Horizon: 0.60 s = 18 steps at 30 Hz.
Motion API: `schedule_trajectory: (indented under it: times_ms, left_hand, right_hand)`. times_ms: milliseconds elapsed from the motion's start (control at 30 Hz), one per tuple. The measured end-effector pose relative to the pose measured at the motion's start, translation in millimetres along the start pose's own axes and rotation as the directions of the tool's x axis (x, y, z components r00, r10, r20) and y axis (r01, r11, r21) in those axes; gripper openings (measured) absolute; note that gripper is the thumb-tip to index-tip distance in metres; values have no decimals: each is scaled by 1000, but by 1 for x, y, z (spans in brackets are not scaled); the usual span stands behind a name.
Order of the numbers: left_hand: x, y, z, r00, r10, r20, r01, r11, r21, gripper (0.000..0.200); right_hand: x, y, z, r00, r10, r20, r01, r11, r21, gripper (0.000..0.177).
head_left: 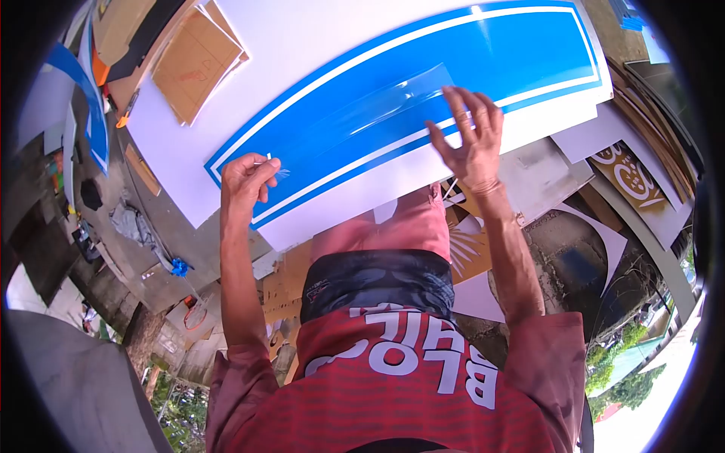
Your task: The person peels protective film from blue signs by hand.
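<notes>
A long, curved blue sign panel [521, 45] with a white border line lies on a white sheet in front of me. Over its middle is a clear plastic strip [385, 106], shiny with reflections. At the panel's left end, my left hand [251, 180] is closed, thumb against fingers, pinching what looks like the strip's see-through end; a small white bit shows above the thumb. My right hand [474, 136] is at the strip's right end with fingers spread and curved. Its index fingertip is close to the strip's edge; whether it touches cannot be made out.
Brown cardboard pieces [195, 64] lie on the white sheet [279, 26] at the upper left. An orange cutter knife [128, 109] is beside the sheet's left edge. Cut boards, one with a gold pattern [630, 177], lean at the right. Scraps litter the ground below.
</notes>
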<state>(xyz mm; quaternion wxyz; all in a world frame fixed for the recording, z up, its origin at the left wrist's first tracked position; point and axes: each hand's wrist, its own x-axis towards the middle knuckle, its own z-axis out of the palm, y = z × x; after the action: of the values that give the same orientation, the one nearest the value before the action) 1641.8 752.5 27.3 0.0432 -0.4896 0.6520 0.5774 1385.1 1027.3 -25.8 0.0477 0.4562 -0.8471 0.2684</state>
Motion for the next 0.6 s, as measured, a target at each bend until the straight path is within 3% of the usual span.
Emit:
schedule_trajectory:
  times_ms: [67,200,300,367,500,600]
  left_hand:
    - [-2,-1,-2,1000,-16,21,16,1000,-22,23]
    - [-13,15,-6,997,-21,74,24,999,-32,26]
    - [-18,30,-12,991,42,125,-46,999,25,28]
    - [-22,42,-11,976,165,140,-169,985,20,22]
    - [-15,67,-7,919,271,285,-201,947,-250,20]
    - [8,90,19,781,474,407,-358,873,-330,39]
  right_hand:
    - [-9,-54,10,998,-19,67,14,997,76,70]
    - [-7,-121,45,1000,0,-4,0,984,176,70]
    - [-2,-137,56,994,-16,-104,25,996,86,54]
    - [-3,-144,56,986,20,-164,-12,999,52,44]
    - [-4,-153,54,960,226,-166,-179,950,257,30]
    - [-7,-155,58,817,552,-166,-384,737,557,16]
